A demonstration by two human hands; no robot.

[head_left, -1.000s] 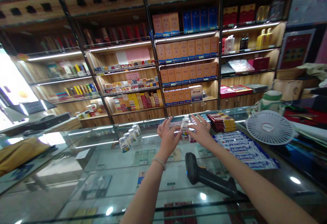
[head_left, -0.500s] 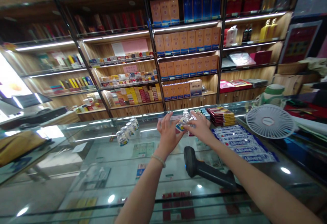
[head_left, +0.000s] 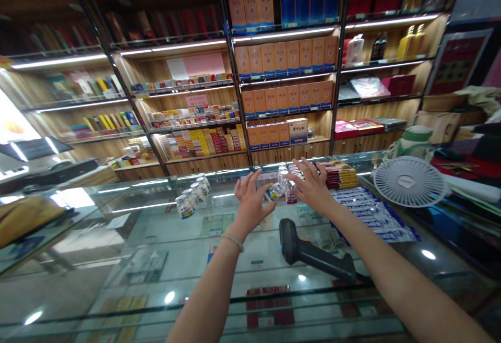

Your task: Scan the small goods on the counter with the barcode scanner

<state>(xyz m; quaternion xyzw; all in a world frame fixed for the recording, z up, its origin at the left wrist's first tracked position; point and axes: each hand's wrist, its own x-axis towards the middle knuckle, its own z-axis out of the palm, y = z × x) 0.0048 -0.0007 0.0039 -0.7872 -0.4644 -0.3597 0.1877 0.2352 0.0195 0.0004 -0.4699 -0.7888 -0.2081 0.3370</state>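
Observation:
My left hand (head_left: 250, 202) is above the glass counter (head_left: 188, 259), its fingers spread and its thumb out to the right. Just beside it a small clear bottle (head_left: 273, 192) with a yellow and blue label lies tilted between my hands. My right hand (head_left: 313, 185) is on the far side of that bottle, fingers apart, thumb close to it; whether it touches is unclear. Behind them, more small white-capped bottles (head_left: 282, 170) are partly hidden by my right hand. Further left, several similar bottles (head_left: 192, 195) stand in a slanting row.
A black barcode scanner (head_left: 313, 257) lies in front of my hands. To the right are stacked red and yellow packs (head_left: 342, 174), blue and white packets (head_left: 371, 212) and a white round fan (head_left: 409, 182). Lit shelves (head_left: 289, 79) of boxes stand behind the counter.
Both hands have loosened from the small bottle and moved slightly apart, their fingers spreading. The bottle has tipped further over between them. The view has shifted slightly.

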